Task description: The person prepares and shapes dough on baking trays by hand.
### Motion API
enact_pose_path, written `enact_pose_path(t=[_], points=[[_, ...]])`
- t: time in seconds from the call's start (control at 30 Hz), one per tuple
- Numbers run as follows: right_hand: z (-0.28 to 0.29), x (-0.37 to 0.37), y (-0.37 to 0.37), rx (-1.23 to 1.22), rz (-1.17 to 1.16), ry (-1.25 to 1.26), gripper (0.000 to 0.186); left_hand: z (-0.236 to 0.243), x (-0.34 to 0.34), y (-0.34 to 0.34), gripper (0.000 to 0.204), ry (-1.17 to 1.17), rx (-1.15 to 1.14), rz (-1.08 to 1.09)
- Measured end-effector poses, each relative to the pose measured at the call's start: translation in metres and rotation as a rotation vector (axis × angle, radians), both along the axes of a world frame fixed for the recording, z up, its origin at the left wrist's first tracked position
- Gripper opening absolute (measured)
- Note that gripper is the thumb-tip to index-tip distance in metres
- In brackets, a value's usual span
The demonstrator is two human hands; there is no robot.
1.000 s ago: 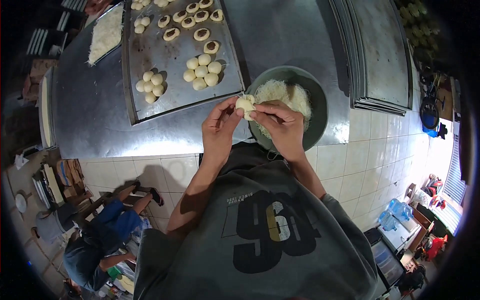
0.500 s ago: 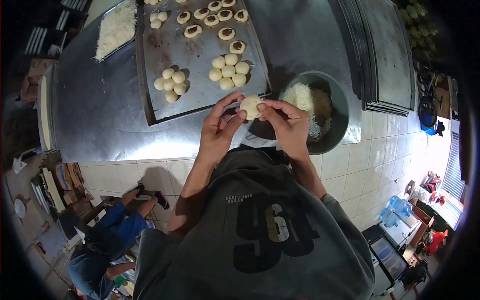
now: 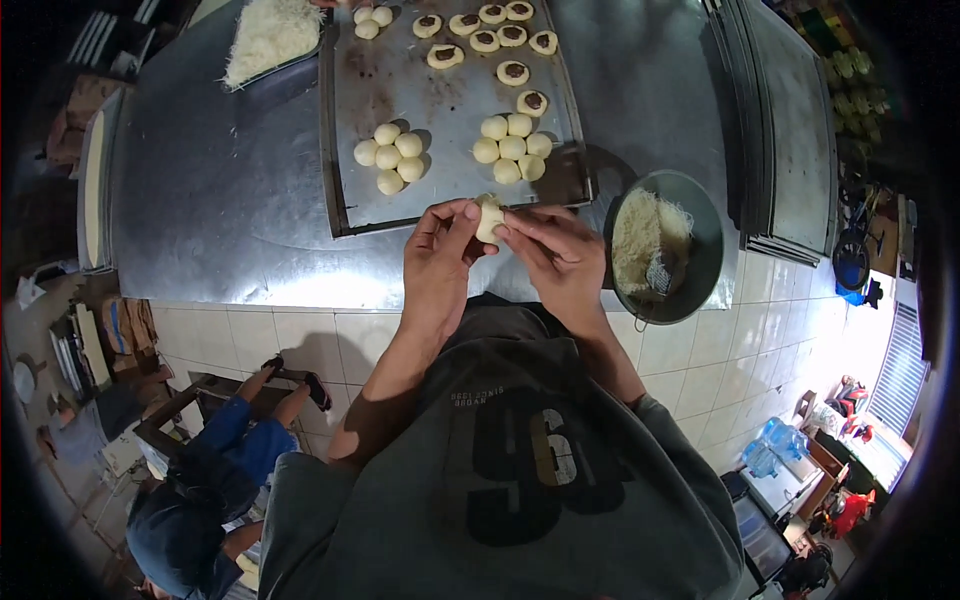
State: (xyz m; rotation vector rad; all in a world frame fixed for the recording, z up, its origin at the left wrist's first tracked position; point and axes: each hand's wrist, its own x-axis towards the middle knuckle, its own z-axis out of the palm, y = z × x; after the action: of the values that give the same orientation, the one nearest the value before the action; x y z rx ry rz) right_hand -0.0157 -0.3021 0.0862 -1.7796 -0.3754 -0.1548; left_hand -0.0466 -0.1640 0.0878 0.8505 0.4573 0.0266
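Between the fingertips of both my hands is a pale piece of dough (image 3: 489, 219), held just off the near edge of a metal baking tray (image 3: 450, 205). My left hand (image 3: 441, 250) pinches its left side. My right hand (image 3: 560, 255) grips the right side with thumb and fingers. On the tray beyond sit two clusters of smooth dough balls, one at left (image 3: 388, 158) and one at right (image 3: 512, 147). Farther back lie several flattened dough rounds (image 3: 513, 73) with dark brown filling on top. A smaller group of balls (image 3: 370, 20) is at the far edge.
A grey-green bowl (image 3: 708, 245) holding grated white shreds (image 3: 640, 235) stands to my right at the table's edge. Another tray of shreds (image 3: 275, 40) lies at far left. Stacked metal trays (image 3: 795, 140) stand at right. A person (image 3: 200, 490) sits at lower left. A hand shows at the top.
Between my fingers the dough has turned and looks narrower. The view has shifted, so the tray and bowl appear farther right. At the far edge, a hand has come into view.
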Motion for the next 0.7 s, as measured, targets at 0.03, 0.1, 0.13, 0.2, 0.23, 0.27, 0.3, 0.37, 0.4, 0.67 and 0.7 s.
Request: enact_pose_path(t=[0.03, 0.1, 0.13, 0.2, 0.23, 0.27, 0.3, 0.37, 0.4, 0.67, 0.7], points=[[0.002, 0.003, 0.001, -0.001, 0.008, -0.002, 0.023, 0.001, 0.0, 0.003, 0.022, 0.037, -0.029, -0.016], [0.003, 0.008, 0.002, -0.165, 0.027, -0.171, 0.022, 0.001, -0.002, 0.011, 0.022, 0.067, -0.056, -0.017], [0.003, 0.01, 0.003, -0.162, 0.04, -0.176, 0.022, 0.0, -0.004, 0.015, 0.023, 0.126, -0.035, -0.058], [0.001, 0.013, 0.006, -0.013, 0.166, 0.018, 0.026, -0.004, -0.006, 0.021, 0.024, 0.187, -0.016, -0.085], [0.004, 0.015, 0.008, -0.013, 0.182, 0.016, 0.026, -0.005, -0.006, 0.025, 0.025, 0.211, 0.064, -0.135], [0.011, 0.018, 0.01, -0.064, 0.246, 0.119, 0.024, -0.006, -0.007, 0.028, 0.026, 0.236, 0.145, -0.182], [0.014, 0.021, 0.013, -0.117, 0.311, 0.221, 0.023, -0.009, -0.009, 0.032, 0.026, 0.236, 0.143, -0.164], [-0.001, 0.024, 0.016, -0.044, 0.339, 0.316, 0.022, -0.015, -0.011, 0.038, 0.033, 0.185, 0.049, -0.169], [-0.011, 0.026, 0.019, 0.034, 0.352, 0.415, 0.021, -0.011, -0.011, 0.04, 0.033, 0.182, 0.047, -0.154], [-0.023, 0.041, 0.071, 0.346, 0.36, 0.706, 0.022, -0.022, -0.01, 0.08, 0.031, 0.058, 0.236, 0.035], [-0.028, 0.043, 0.077, 0.271, 0.393, 0.653, 0.023, -0.023, -0.009, 0.086, 0.031, 0.079, 0.149, 0.06]])
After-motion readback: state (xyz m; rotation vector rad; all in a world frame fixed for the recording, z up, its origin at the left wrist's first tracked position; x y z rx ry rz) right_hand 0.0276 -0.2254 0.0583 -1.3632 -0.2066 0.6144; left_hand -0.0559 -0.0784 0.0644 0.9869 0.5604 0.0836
